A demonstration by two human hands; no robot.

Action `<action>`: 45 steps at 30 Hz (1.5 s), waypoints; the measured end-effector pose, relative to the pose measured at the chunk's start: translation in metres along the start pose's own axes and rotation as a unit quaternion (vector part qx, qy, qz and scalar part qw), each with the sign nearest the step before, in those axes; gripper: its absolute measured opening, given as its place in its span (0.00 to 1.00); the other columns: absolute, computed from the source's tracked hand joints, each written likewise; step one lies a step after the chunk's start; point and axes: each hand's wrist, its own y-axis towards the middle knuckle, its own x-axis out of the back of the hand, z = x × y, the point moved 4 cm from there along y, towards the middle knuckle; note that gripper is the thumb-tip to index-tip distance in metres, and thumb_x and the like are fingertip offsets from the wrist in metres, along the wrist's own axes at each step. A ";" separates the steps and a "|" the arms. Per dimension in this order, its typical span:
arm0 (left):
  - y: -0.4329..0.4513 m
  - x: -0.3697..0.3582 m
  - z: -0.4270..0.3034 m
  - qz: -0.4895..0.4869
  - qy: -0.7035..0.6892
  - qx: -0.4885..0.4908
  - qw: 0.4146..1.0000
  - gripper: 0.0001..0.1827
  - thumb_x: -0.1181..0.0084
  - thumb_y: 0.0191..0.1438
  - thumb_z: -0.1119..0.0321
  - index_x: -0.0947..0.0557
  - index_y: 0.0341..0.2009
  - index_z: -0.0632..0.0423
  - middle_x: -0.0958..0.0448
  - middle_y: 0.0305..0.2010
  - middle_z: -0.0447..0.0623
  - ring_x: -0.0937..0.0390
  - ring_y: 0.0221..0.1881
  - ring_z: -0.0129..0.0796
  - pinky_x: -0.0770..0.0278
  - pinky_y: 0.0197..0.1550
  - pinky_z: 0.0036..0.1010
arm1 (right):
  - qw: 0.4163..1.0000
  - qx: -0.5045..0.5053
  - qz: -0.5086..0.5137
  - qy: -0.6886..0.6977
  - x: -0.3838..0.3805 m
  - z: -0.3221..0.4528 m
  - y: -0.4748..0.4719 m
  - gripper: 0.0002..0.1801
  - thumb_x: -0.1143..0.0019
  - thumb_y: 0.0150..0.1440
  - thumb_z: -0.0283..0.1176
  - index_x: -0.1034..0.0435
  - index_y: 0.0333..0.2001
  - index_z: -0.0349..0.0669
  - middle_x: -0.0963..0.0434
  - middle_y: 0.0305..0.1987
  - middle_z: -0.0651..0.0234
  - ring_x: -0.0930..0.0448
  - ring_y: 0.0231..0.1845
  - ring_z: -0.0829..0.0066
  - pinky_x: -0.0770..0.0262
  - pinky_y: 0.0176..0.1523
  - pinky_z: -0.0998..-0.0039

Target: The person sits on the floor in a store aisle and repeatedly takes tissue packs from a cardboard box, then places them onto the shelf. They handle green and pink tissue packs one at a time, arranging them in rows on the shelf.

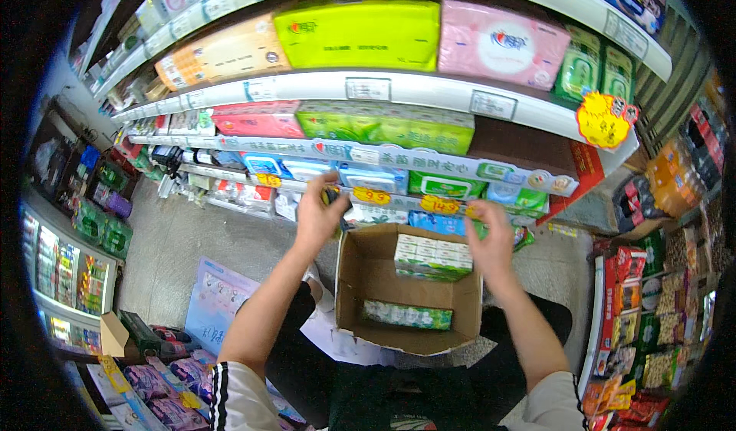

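Between my knees stands an open cardboard box (349, 293). Inside it, a block of white and green tissue packs (434, 256) lies at the back right, and a green and white tissue pack (407, 315) lies near the front wall. My left hand (319, 212) is raised above the box's back left corner, with a small black and yellow object (339, 201) in its fingers; its kind cannot be told. At the box's right rim my right hand (490, 238) hovers with bent fingers, apparently holding nothing. Both hands are in front of the lower shelves with wet wipe packs (374, 177).
Above the wipes, a shelf holds green tissue packs (385, 126) and pink ones (256, 119). Larger tissue packages (356, 34) fill the shelf over them. Snack packets (627, 310) stand at the right, bottled drinks (675, 172) behind. A printed board (215, 299) lies on the floor at left.
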 end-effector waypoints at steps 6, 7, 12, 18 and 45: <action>0.087 0.055 -0.014 -0.159 0.056 -0.062 0.984 0.26 0.36 0.50 0.67 0.24 0.54 0.62 0.21 0.52 0.62 0.23 0.54 0.55 0.27 0.58 0.40 | 0.997 0.038 -0.060 0.023 0.027 0.015 0.105 0.22 0.33 0.54 0.29 0.29 0.52 0.37 0.24 0.49 0.57 0.21 0.51 0.59 0.25 0.54 0.61; 0.095 0.056 -0.014 -0.164 0.059 -0.048 0.984 0.27 0.37 0.50 0.66 0.24 0.54 0.62 0.21 0.52 0.62 0.23 0.55 0.55 0.27 0.58 0.40 | 0.999 0.020 -0.040 -0.006 0.025 0.014 0.117 0.29 0.30 0.53 0.32 0.31 0.56 0.34 0.24 0.55 0.56 0.21 0.54 0.62 0.26 0.56 0.64; 0.112 0.040 -0.028 -0.166 0.145 0.021 0.975 0.30 0.36 0.49 0.62 0.25 0.56 0.61 0.22 0.53 0.64 0.24 0.54 0.61 0.27 0.57 0.45 | 0.994 -0.083 0.064 0.041 -0.011 -0.036 0.160 0.38 0.22 0.47 0.37 0.33 0.56 0.29 0.23 0.54 0.53 0.21 0.54 0.66 0.25 0.58 0.65; 0.124 0.034 -0.013 -0.155 0.157 0.074 0.973 0.31 0.32 0.45 0.60 0.27 0.52 0.60 0.20 0.47 0.67 0.21 0.49 0.60 0.25 0.52 0.43 | 0.992 -0.085 0.065 0.061 -0.038 -0.052 0.168 0.42 0.18 0.38 0.39 0.31 0.54 0.28 0.20 0.51 0.51 0.19 0.53 0.59 0.25 0.58 0.65; -0.105 0.031 -0.100 -0.095 -0.461 0.230 0.852 0.12 0.40 0.62 0.62 0.21 0.46 0.54 0.23 0.45 0.48 0.25 0.49 0.31 0.26 0.51 0.29 | 0.978 0.109 0.035 0.173 0.089 0.092 -0.056 0.30 0.21 0.41 0.25 0.30 0.47 0.39 0.19 0.51 0.56 0.19 0.54 0.59 0.24 0.55 0.64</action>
